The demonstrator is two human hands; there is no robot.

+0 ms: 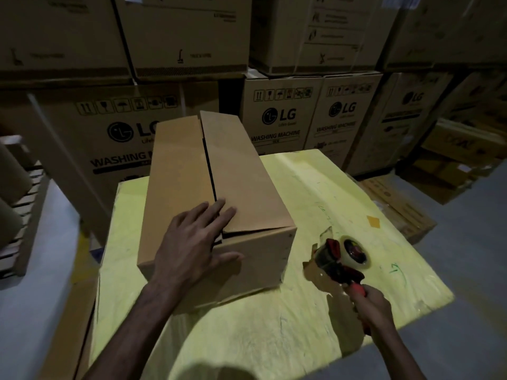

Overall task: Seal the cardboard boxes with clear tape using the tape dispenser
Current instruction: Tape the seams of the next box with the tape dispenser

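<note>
We press our left hand (192, 242) flat on the near end of the cardboard box (214, 204), fingers spread across the top flaps and the thumb hooked over the near side wall; it grips nothing, only bears down. The box lies lengthwise away from us on the yellow-covered table (274, 338), toward its left half. Its two top flaps meet along a dark seam (210, 171) that runs from under our fingertips to the far end, and the right flap stands a little proud at both ends. No tape shows on the seam.

Our right hand (373, 308) is closed around the red handle of the tape dispenser (343, 259), which sits to the right of the box, near its front right corner but apart from it, low over the table. The clear tape roll (355, 252) faces up and right, and a loose tail of tape (319, 272) hangs from the dispenser's front.

Stacked washing machine cartons (279, 119) rise behind the table.
</note>
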